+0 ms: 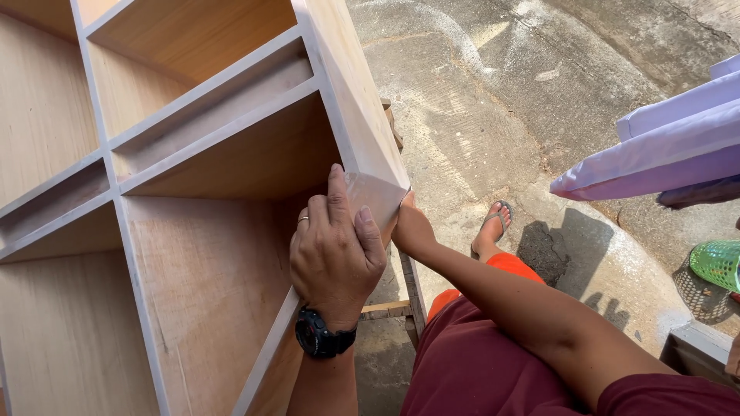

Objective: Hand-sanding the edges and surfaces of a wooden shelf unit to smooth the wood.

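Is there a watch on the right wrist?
No, the black watch sits on the left hand's wrist; the right hand reaches bare-wristed to the wooden cabinet.

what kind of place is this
Probably an outdoor yard used for furniture work: an unfinished wooden shelf unit lies on a bare concrete floor in sunlight, while the left hand and right hand press sandpaper to its edge.

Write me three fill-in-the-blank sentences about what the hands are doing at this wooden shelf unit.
1. The left hand presses a sheet of ____ against the cabinet edge.
2. A black ____ sits on the left wrist.
3. The right hand reaches around the cabinet's ____ side panel.

Missing words: sandpaper; watch; outer
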